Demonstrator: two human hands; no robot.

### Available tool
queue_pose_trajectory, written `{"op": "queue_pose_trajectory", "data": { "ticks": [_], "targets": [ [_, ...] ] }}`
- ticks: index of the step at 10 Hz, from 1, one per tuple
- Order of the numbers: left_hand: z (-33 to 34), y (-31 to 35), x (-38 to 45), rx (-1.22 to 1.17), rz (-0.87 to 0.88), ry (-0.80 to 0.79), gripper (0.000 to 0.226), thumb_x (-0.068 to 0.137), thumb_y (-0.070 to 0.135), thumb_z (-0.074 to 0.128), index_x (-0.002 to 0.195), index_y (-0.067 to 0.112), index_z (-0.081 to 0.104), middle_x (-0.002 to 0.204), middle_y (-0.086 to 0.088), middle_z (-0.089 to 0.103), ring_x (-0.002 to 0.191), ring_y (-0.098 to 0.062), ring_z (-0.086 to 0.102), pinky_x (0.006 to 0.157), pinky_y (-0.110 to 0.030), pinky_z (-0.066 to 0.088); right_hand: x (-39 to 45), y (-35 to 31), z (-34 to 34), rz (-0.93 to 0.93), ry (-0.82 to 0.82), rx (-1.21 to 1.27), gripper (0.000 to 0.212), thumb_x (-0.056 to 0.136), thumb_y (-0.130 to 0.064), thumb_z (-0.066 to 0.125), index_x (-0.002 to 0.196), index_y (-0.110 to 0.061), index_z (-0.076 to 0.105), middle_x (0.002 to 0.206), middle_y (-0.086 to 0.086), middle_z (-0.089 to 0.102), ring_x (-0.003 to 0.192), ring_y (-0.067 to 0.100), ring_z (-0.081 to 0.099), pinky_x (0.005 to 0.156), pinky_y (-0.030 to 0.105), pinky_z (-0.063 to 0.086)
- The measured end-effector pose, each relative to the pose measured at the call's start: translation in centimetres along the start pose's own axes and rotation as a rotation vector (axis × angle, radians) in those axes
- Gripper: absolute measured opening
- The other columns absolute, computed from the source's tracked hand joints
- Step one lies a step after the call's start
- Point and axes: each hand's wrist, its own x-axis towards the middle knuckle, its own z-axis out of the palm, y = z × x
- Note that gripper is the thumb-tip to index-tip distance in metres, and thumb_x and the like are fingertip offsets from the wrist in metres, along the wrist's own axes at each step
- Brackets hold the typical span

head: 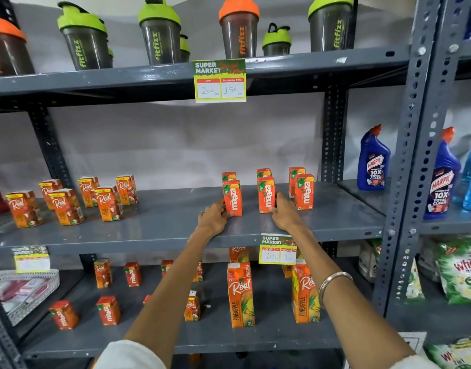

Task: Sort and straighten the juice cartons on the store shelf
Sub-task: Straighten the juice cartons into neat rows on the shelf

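On the middle grey shelf small orange Maaza cartons stand upright in three short rows at the right. My left hand grips the base of the front left Maaza carton. My right hand holds the base of the front middle Maaza carton. A third front Maaza carton stands free further right. Several small Real cartons stand at the shelf's left, turned at slightly different angles.
The lower shelf holds scattered small Maaza and Real cartons and two tall Real pineapple cartons. Shaker bottles line the top shelf. Blue Harpic bottles and detergent bags fill the right rack. Price tags hang from shelf edges.
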Motion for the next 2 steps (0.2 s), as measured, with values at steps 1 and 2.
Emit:
{"op": "queue_pose_trajectory", "data": {
  "ticks": [1,2],
  "targets": [
    [-0.4,0.2,-0.3,-0.043,0.000,-0.020,0.048,0.101,0.033,0.055,0.144,0.013,0.045,0.141,-0.011,0.060,0.131,-0.034,0.055,0.115,-0.056,0.037,0.1,-0.1,-0.3,0.017,-0.015,0.007,0.049,0.096,-0.021,0.060,0.139,-0.011,0.039,0.136,0.014,0.060,0.122,0.035,0.062,0.103,0.050,0.050],
    [-0.6,0.7,-1.2,-0.149,-0.005,0.006,0.064,0.098,0.033,0.061,0.150,0.012,0.032,0.145,-0.015,0.056,0.133,-0.037,0.053,0.114,-0.054,0.039,-1.0,-0.5,-0.5,0.018,0.013,0.091,0.072,0.095,-0.021,0.063,0.153,-0.009,0.021,0.143,0.015,0.054,0.132,0.036,0.055,0.107,0.050,0.044]
  ]
}}
